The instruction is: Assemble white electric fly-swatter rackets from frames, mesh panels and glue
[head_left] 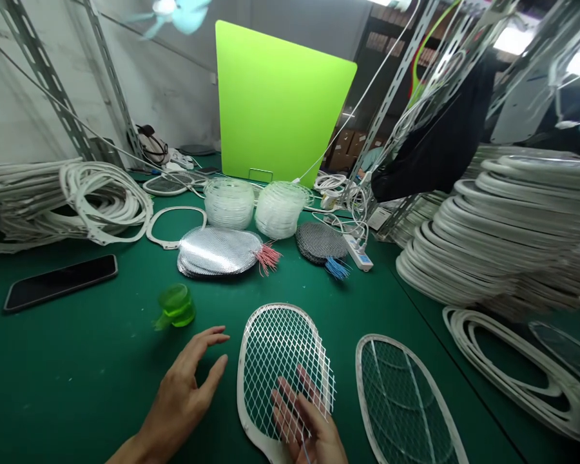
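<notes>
My right hand holds a silvery metal mesh sheet by its lower right part. The fingers show through the mesh from beneath, with the thumb on top. Under the mesh lies a white racket-shaped frame, flat on the green table; the mesh reaches past its right edge. A thin wire shows near the right palm. My left hand hovers left of the frame, fingers and thumb apart, holding nothing. Beyond it stands a small see-through green cup-like thing, slightly blurred.
Right of me lies a frame with dark mesh. Silvery mesh sheets with red wires and dark mesh sheets with blue wires lie ahead. White frames are stacked at right. A phone and a power strip are also there.
</notes>
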`<state>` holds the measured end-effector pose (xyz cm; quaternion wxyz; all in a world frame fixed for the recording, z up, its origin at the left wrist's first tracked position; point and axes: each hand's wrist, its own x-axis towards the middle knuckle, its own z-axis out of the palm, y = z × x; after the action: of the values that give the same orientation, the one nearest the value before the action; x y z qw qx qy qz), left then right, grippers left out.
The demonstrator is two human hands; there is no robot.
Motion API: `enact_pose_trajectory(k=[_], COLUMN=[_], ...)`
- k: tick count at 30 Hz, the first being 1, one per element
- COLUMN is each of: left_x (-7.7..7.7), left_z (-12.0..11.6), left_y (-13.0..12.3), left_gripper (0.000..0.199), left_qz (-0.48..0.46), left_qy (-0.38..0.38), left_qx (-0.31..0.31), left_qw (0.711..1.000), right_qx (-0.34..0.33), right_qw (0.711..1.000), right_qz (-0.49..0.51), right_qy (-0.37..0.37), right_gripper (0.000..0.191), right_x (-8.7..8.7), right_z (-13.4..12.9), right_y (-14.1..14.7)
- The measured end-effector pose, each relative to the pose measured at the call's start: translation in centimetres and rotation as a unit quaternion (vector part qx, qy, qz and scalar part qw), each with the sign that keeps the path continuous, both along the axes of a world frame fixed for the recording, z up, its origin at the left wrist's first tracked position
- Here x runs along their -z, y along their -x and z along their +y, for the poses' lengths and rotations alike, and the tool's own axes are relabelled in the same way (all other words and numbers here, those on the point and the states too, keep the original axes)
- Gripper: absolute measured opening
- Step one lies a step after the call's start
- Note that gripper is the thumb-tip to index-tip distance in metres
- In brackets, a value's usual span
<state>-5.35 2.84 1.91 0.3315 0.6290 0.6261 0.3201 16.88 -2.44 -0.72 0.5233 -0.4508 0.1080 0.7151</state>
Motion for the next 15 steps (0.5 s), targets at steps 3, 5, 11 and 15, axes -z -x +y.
enact_pose_trajectory(k=[3, 5, 11, 15], left_x=[0.1, 0.2, 0.3, 0.1], left_z=[0.2, 0.4, 0.5, 0.3], left_y=[-0.3, -0.5, -0.6, -2.2], left_gripper=[0.038, 0.037, 0.033, 0.027], left_qz=[-0.006, -0.007, 0.019, 0.035], left_qy=[-0.001, -0.002, -0.044, -0.077], left_qx=[0.007, 0.013, 0.030, 0.170], left_qw=[1.000, 1.000, 0.998, 0.982], right_qx=[-0.006, -0.004, -0.003, -0.007], right_qw=[1.000, 1.000, 1.000, 1.000], right_qz=[0.014, 0.003, -0.012, -0.012], right_qy=[0.009, 0.019, 0.026, 0.013], right_gripper=[0.103, 0.104, 0.103, 0.092], right_x=[-0.1, -0.1, 0.7, 1.4], right_z=[0.1, 0.2, 0.3, 0.1], right_y=[-0.2, -0.2, -0.1, 0.0])
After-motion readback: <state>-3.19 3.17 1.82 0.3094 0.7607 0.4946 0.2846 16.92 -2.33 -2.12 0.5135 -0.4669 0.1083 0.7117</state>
